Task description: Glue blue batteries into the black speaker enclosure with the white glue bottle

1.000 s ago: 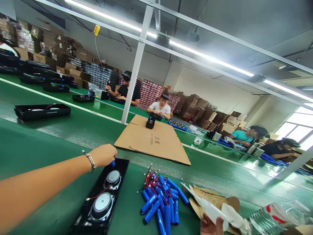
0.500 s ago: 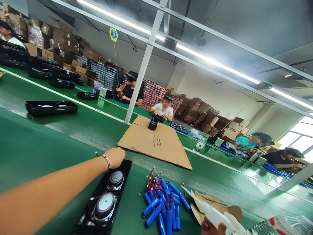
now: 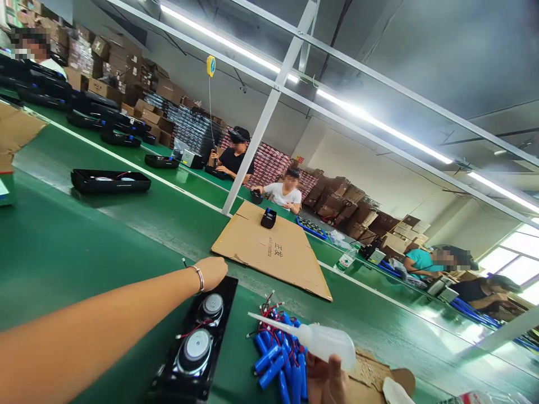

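My left hand (image 3: 213, 273) is closed over the far end of a black speaker panel (image 3: 224, 314), its fingertips hidden from me. Two round speakers (image 3: 196, 344) with red and black wires sit in this panel, which lies slanted on the green bench. My right hand (image 3: 330, 379) holds a translucent white glue bottle (image 3: 330, 343), fingers wrapped around its body. The bottle's long thin nozzle points left, above a heap of blue cylindrical batteries (image 3: 272, 365) with red wires and white plugs.
A flat cardboard sheet (image 3: 252, 241) lies ahead, with a black case (image 3: 268, 218) on it. Another black speaker case (image 3: 110, 182) stands left on the conveyor. Torn cardboard (image 3: 370, 370) is at right. Co-workers (image 3: 286, 193) sit across the line; a metal post (image 3: 252, 157) rises between.
My right hand has brought the glue bottle left and up, over the batteries. My left hand stays on the panel's far end. The whole view has shifted slightly.
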{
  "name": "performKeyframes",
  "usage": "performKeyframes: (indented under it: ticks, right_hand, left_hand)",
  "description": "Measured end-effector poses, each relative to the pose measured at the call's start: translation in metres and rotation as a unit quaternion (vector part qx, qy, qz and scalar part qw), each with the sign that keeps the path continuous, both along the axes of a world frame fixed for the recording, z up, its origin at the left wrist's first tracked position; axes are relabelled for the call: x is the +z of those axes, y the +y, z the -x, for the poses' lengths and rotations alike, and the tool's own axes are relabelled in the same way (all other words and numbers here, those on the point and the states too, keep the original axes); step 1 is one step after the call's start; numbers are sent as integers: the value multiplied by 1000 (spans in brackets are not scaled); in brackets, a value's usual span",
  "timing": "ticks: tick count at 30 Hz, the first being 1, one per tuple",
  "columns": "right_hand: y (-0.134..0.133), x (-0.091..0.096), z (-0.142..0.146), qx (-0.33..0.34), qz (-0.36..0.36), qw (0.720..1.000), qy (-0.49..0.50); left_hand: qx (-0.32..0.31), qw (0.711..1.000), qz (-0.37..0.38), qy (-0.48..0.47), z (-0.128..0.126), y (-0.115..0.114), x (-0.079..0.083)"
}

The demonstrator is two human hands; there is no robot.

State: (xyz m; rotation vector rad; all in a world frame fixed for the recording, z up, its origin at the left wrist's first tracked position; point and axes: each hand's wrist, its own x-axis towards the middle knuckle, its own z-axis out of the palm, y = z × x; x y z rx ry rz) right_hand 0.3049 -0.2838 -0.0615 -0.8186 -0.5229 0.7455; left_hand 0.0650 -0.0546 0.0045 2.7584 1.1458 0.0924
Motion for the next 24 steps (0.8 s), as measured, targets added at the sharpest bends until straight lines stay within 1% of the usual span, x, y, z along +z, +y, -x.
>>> performKeyframes:
  ticks: [3, 5, 7, 9, 11, 12, 13, 14, 16, 17, 18, 19, 20, 22, 24]
  right_hand:
    - [11, 10, 18, 0, 23, 1000, 15]
    - [15, 17, 29, -17, 31, 999, -2]
    - [17, 21, 40, -45, 21, 998, -43]
    - [19, 24, 51, -79, 1, 992, -100]
    - [22, 26, 65, -91, -9, 984, -156]
    - [24, 28, 72, -89, -11, 979, -181]
    - [27, 30, 80, -85, -12, 975, -204]
    - [32, 32, 88, -79, -12, 971, -223]
    - [41, 37, 102, -66, -4, 963, -263]
    - [46, 40, 108, -59, 3, 956, -288]
    - [51, 44, 113, -51, 12, 946, -320]
    - [56, 47, 118, -46, 19, 933, -357]
    - [60, 52, 122, -42, 23, 916, -397]
    - [66, 60, 128, -41, 28, 879, -474]
    - [72, 70, 135, -39, 30, 848, -527]
  left_hand:
    - [19, 999, 12, -44, 5, 0, 3]
    - [39, 993, -3, -107, 18, -3, 5]
    - [95, 977, -37, -188, 38, -11, 3]
    - [188, 945, -67, -260, 59, -21, -8]
    - [276, 909, -70, -304, 77, -34, -28]
    - [301, 898, -55, -317, 82, -41, -41]
    - [309, 893, -25, -328, 86, -48, -54]
    - [296, 892, 26, -341, 87, -54, -66]
    - [219, 892, 137, -371, 86, -65, -86]
    - [173, 890, 177, -383, 84, -69, -92]
    - [135, 888, 200, -391, 82, -72, -96]
    - [109, 888, 206, -397, 80, -74, -98]
    - [97, 886, 204, -405, 79, -74, -99]
    - [87, 879, 205, -422, 78, -73, -98]
    - [78, 871, 213, -436, 78, -69, -98]
